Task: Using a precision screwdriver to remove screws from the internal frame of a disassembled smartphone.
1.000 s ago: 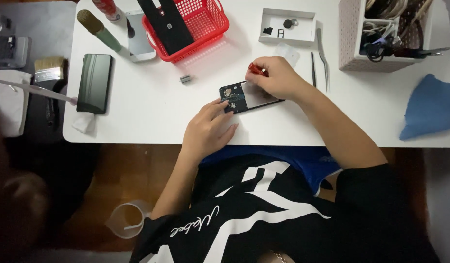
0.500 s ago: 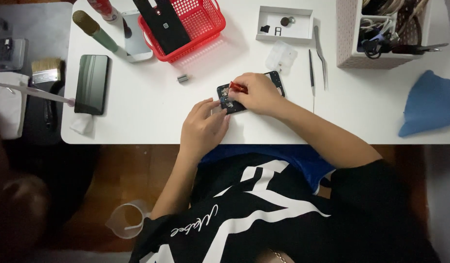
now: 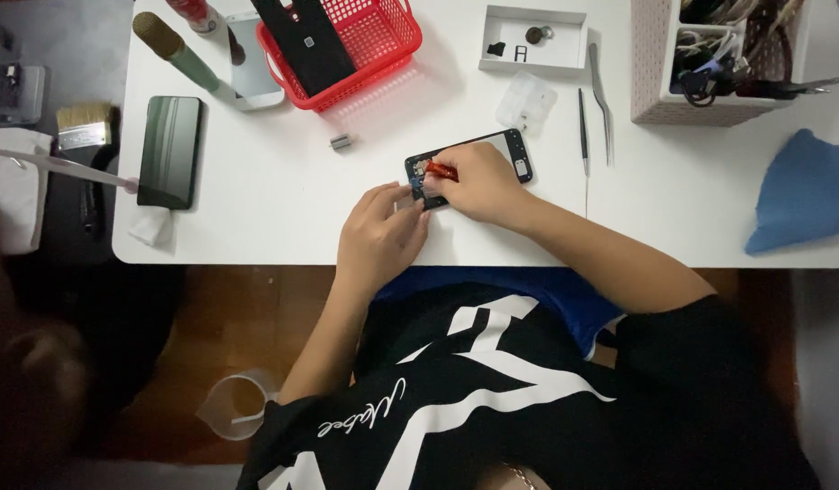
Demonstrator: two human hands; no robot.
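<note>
A disassembled black phone lies open on the white table, its inner parts facing up. My right hand rests on its middle and grips a small red-handled screwdriver whose tip is at the phone's left end. My left hand is just left of it, fingertips pressing the phone's left edge. The hands hide much of the phone.
A red basket holding a black slab stands at the back. At the left lie a dark phone, a white phone and brushes. Also present: a white parts tray, tweezers, a tool organizer, a blue cloth.
My right hand has moved the red screwdriver from the phone's right part towards its left end. My left hand stays at the phone's left edge.
</note>
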